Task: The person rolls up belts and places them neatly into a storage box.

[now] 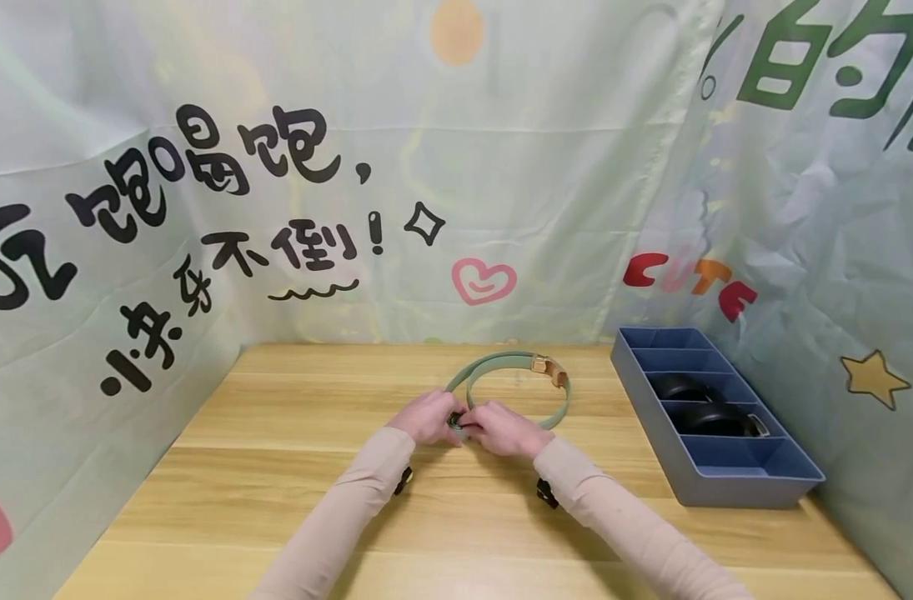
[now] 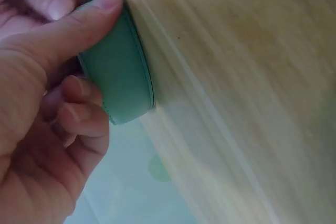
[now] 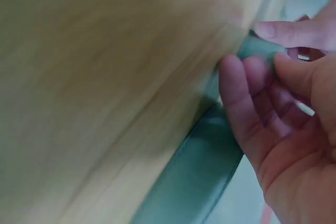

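Note:
A pale green belt (image 1: 512,362) with a gold buckle (image 1: 548,369) stands on edge in loops on the wooden table. My left hand (image 1: 428,417) pinches it near one end, thumb on the green strap (image 2: 121,72) in the left wrist view. Close beside it, my right hand (image 1: 504,429) also pinches the belt, where a small tight coil (image 1: 454,422) sits between the two hands. In the right wrist view, the right hand's fingers (image 3: 233,85) curl at the coiled part, and a wider length of strap (image 3: 194,177) runs away below. The coil's inner end is hidden by fingers.
A blue-grey divided box (image 1: 654,442) stands at the table's right side. Two of its compartments hold black rolled items, the nearer black roll (image 1: 711,419) showing a silver buckle. Printed cloth (image 1: 531,183) hangs behind and along both sides of the wooden table (image 1: 291,417).

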Tool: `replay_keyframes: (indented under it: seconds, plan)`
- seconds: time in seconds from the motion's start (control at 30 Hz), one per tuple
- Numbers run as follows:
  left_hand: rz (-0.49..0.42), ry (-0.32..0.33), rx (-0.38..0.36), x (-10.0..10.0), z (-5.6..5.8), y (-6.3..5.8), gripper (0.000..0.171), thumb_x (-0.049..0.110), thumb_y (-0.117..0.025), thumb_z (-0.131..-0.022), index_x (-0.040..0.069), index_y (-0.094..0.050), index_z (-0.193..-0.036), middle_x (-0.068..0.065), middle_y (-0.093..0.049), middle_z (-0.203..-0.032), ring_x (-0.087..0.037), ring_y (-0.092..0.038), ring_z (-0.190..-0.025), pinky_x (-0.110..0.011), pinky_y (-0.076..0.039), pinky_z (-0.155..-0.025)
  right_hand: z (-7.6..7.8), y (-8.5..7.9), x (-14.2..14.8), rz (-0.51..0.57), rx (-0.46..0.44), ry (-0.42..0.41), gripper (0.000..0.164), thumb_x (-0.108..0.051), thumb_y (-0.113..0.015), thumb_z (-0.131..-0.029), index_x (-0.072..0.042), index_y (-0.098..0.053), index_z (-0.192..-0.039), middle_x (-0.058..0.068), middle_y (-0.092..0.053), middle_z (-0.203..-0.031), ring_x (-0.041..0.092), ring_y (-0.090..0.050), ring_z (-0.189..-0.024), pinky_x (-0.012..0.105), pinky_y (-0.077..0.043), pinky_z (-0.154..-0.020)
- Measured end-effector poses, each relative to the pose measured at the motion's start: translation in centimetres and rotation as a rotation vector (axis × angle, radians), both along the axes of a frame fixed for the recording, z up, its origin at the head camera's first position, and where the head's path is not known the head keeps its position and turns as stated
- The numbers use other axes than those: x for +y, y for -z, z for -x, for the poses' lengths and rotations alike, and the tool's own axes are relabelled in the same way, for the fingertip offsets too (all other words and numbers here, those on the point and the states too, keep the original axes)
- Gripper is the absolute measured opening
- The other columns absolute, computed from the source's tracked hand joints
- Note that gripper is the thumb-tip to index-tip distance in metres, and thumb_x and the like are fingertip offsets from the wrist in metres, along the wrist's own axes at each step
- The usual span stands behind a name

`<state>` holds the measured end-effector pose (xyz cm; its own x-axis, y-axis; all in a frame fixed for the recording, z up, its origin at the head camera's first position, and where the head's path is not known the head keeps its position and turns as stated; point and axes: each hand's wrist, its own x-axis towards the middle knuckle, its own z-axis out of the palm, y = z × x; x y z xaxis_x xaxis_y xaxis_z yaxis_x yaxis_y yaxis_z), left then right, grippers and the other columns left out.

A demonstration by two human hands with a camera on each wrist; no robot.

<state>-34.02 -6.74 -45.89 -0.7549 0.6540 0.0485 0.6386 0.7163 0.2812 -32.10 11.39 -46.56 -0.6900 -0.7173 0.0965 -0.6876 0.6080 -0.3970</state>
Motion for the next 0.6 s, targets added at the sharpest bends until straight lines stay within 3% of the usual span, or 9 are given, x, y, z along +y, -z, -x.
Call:
replay_keyframes:
  seconds: [0.1, 0.2, 0.33, 0.43, 0.6]
  plan:
    - [0.003, -0.04, 0.027, 0.2, -0.13, -0.05, 0.023, 0.033, -0.089, -0.069, 0.02, -0.07, -0.072, 0.012, -0.057, -0.062, -0.004, -0.046, -0.056, -0.02, -0.039, -0.055, 0.19, 0.04, -0.13, 0.028, -0.056, 0.003, 0.019, -0.008, -0.054, -0.1, -0.011, -0.071, -0.093, 0.004, -0.067, -0.075, 0.002, -0.052, -0.055, 0.019, -0.046, -0.055]
    - [0.005, -0.037, 0.039, 0.2, -0.07, -0.1, 0.023, 0.033, -0.089, -0.069, 0.021, -0.071, -0.076, 0.013, -0.059, -0.065, -0.005, -0.048, -0.058, -0.021, -0.04, -0.057, 0.4, -0.04, -0.08, 0.043, -0.074, -0.005, 0.02, -0.007, -0.053, -0.1, -0.009, -0.071, -0.092, 0.005, -0.066, -0.072, 0.002, -0.053, -0.053, 0.018, -0.046, -0.053]
    - [0.012, 0.04, -0.03, -0.1, 0.35, -0.46, 0.029, 0.012, -0.087, -0.07, 0.022, -0.073, -0.094, 0.012, -0.067, -0.088, -0.006, -0.056, -0.077, -0.023, -0.046, -0.073, 0.63, -0.11, 0.26, 0.065, -0.093, -0.013, 0.021, -0.003, -0.053, -0.099, -0.006, -0.073, -0.105, 0.007, -0.068, -0.078, 0.007, -0.058, -0.057, 0.018, -0.048, -0.053]
    - [0.016, 0.064, -0.088, -0.29, 0.54, -0.67, 0.037, -0.001, -0.083, -0.068, 0.021, -0.073, -0.096, 0.011, -0.068, -0.092, -0.007, -0.056, -0.082, -0.023, -0.046, -0.078, 0.66, 0.06, 0.43, 0.063, -0.077, -0.025, 0.023, -0.003, -0.054, -0.098, -0.006, -0.072, -0.112, 0.005, -0.071, -0.086, 0.006, -0.059, -0.062, 0.018, -0.049, -0.057]
    - [0.004, -0.007, -0.115, -0.11, 0.51, -0.59, 0.023, 0.007, -0.087, -0.068, 0.019, -0.073, -0.082, 0.012, -0.063, -0.075, -0.004, -0.052, -0.069, -0.02, -0.045, -0.066, 0.49, 0.27, 0.01, 0.033, -0.01, -0.055, 0.016, -0.01, -0.057, -0.099, -0.01, -0.071, -0.107, 0.001, -0.071, -0.091, 0.0, -0.052, -0.067, 0.017, -0.047, -0.062]
